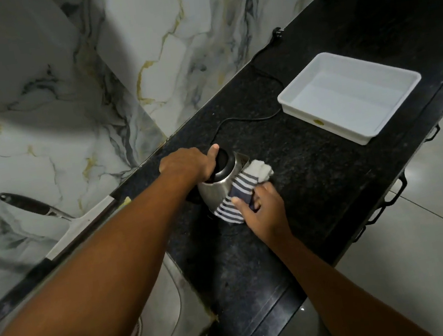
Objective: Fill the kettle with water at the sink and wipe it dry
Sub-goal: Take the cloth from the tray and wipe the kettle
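A steel kettle (217, 187) with a black lid stands on the black granite counter (315, 171), just right of the sink. My left hand (188, 164) grips its black handle from above, thumb resting on the lid. My right hand (264, 210) presses a blue-and-white striped cloth (236, 197) against the kettle's front side, below the spout. The cloth covers the kettle's lower right part.
The steel sink (161, 315) with its drain lies at the lower left, partly hidden by my left arm. A squeegee (58, 221) leans by the marble wall. A white tray (356, 118) sits farther right; a black cord (250, 119) runs behind the kettle.
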